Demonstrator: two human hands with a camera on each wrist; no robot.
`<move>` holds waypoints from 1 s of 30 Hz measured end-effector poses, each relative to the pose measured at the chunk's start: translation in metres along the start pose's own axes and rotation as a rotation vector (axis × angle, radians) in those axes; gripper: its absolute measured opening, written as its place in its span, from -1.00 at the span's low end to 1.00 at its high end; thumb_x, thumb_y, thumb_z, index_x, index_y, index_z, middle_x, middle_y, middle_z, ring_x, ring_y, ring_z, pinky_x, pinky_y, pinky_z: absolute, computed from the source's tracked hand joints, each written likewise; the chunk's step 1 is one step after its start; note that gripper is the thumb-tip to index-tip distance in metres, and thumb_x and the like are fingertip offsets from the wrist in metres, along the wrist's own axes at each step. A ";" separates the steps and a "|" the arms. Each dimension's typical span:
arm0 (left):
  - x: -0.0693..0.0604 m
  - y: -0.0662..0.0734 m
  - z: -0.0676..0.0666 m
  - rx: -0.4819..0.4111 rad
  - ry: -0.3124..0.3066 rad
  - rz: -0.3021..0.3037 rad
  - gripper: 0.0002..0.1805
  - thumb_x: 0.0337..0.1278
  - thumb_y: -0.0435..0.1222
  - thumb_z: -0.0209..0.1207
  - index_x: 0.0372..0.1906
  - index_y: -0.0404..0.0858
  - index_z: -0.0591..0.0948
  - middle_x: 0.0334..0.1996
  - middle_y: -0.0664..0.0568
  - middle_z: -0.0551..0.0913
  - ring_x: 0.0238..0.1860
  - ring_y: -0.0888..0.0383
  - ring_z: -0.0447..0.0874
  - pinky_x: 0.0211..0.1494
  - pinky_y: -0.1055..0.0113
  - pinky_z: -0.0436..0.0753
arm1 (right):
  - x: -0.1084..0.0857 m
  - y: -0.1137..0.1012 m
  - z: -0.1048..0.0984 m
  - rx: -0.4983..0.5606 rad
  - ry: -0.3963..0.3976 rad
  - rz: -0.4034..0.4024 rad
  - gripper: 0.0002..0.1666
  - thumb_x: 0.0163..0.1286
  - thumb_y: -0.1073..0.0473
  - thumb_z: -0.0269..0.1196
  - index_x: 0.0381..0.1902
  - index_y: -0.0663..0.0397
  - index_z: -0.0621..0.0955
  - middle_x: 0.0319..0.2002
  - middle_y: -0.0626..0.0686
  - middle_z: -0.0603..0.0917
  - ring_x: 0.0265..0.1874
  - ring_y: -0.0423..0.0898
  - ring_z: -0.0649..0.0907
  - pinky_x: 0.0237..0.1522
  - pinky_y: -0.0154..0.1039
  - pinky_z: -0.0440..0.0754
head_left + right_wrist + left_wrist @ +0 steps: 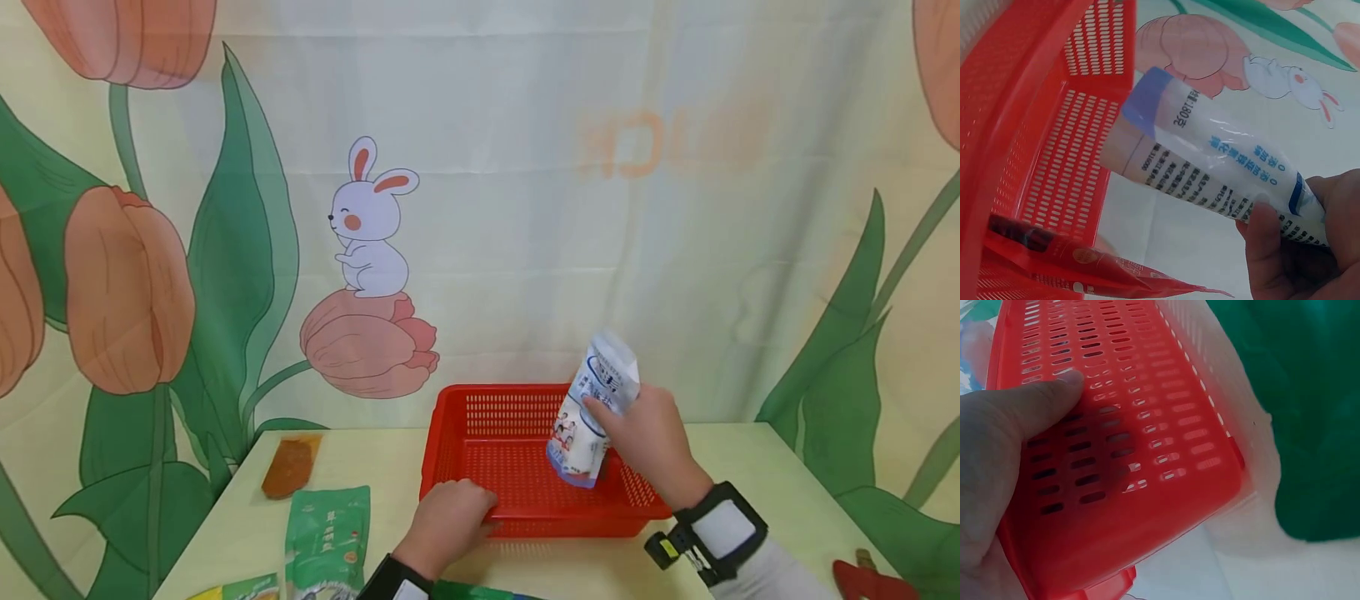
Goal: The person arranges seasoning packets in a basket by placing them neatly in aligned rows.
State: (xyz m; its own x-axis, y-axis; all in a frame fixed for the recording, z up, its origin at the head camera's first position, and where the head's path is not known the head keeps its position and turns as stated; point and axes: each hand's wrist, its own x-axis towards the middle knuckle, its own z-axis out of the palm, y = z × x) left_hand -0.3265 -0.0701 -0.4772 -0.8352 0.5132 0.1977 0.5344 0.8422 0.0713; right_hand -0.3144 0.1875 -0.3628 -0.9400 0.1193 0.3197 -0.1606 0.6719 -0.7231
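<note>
My right hand [651,437] pinches a white and blue plastic packet [592,408] by its upper end. The packet hangs tilted over the right part of a red plastic basket [495,479], its lower end inside the rim in the head view. My left hand [455,517] grips the basket's near left rim, and in the left wrist view its thumb [1054,400] lies on the slotted red wall. Inside the basket, by the wall, is a red packet [1110,269], seen in the right wrist view; the packet and right hand mostly hide it from the head view.
Left of the basket lie a green pouch [327,533], a brown packet [291,467] and a yellow-green packet [240,588]. Another green packet [480,590] is at the table's front edge, partly hidden. A red item [873,581] sits at the lower right. A printed curtain [525,208] hangs behind.
</note>
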 end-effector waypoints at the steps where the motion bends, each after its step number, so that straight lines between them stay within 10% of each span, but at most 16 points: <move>1: 0.000 0.000 -0.001 0.002 0.003 -0.004 -0.75 0.03 -0.07 0.52 -0.20 -0.08 0.83 -0.44 0.16 0.80 -0.51 0.27 0.60 -0.09 0.25 0.77 | 0.004 -0.001 0.003 -0.012 0.004 -0.008 -0.39 0.37 -0.02 0.41 0.21 0.24 0.56 0.01 0.32 0.76 -0.15 0.22 0.81 -0.45 -0.23 0.76; 21: 0.005 -0.007 -0.004 -0.043 -0.014 -0.030 -0.79 0.04 -0.05 0.51 -0.23 -0.01 0.84 -0.46 0.21 0.79 -0.55 0.31 0.53 -0.06 0.27 0.77 | 0.064 -0.010 0.067 -0.330 -0.137 0.023 -0.55 0.37 0.13 0.39 0.08 0.35 0.66 -0.21 0.22 0.79 -0.39 0.08 0.81 -0.33 -0.03 0.80; 30: 0.004 -0.007 0.000 -0.093 -0.025 -0.046 -0.78 0.03 -0.08 0.52 -0.21 -0.02 0.84 -0.47 0.22 0.78 -0.55 0.31 0.51 -0.01 0.25 0.76 | 0.076 -0.001 0.087 -0.333 -0.233 0.188 -0.51 0.29 0.20 0.42 0.10 0.33 0.57 -0.24 0.21 0.77 -0.46 0.04 0.77 -0.28 0.03 0.81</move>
State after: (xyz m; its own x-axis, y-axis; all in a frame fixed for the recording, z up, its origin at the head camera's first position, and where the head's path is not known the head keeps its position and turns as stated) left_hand -0.3337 -0.0741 -0.4769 -0.8614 0.4795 0.1678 0.5044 0.8465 0.1704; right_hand -0.4118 0.1323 -0.3913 -0.9925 0.1192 0.0272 0.0891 0.8576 -0.5066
